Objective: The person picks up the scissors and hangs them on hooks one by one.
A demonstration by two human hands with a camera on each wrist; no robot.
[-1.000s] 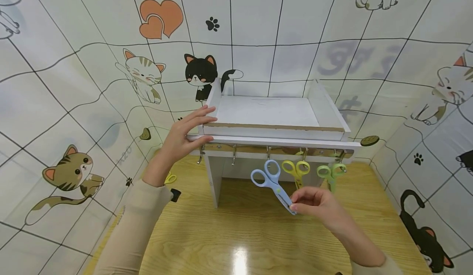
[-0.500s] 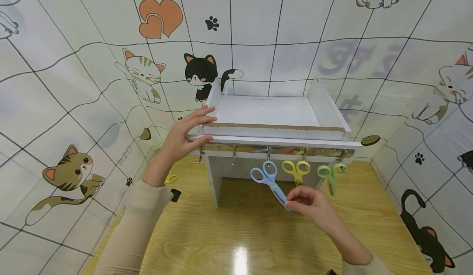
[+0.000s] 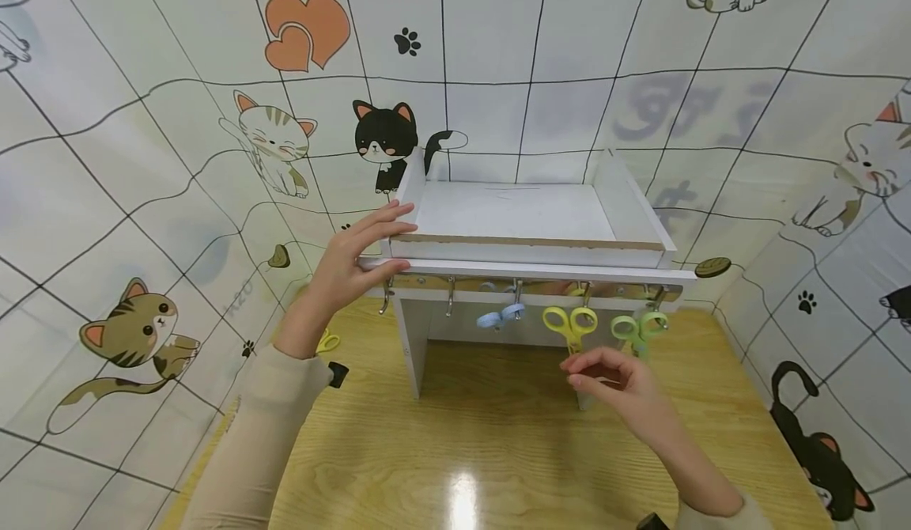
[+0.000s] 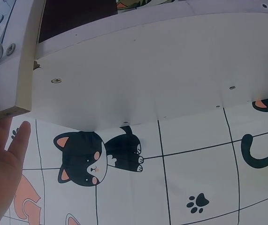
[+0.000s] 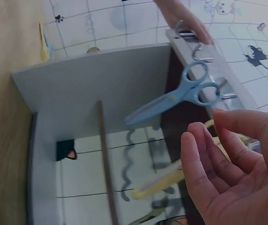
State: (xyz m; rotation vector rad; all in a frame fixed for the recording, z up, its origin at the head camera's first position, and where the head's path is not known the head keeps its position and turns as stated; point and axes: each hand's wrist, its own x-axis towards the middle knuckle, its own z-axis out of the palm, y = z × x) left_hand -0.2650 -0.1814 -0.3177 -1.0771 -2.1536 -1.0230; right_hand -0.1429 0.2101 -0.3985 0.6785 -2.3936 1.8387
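Blue scissors (image 3: 512, 312) hang by a handle ring from the middle hook of a white shelf (image 3: 527, 267); the right wrist view shows their blades (image 5: 152, 108) tilted inward under it. Just to their right hang yellow scissors (image 3: 572, 335), then green scissors (image 3: 638, 338), each on its own hook. My right hand (image 3: 629, 395) is before the yellow scissors, covering their lower part in the head view. Its fingers are loosely bent, thumb and fingertips apart, holding nothing. My left hand (image 3: 349, 261) rests on the shelf's left front corner, fingers fairly straight, thumb along the front edge.
Two bare hooks (image 3: 451, 297) are on the left of the rail. Another pair of scissors with yellow handles (image 3: 329, 343) lies on the wooden table (image 3: 455, 451), behind my left forearm. A cloth wall with printed cats (image 3: 491, 39) surrounds the table.
My right hand has let go of the blue scissors' blades and drawn slightly right. The blue scissors have swung back beneath the shelf on their hook. My left hand has stayed put.
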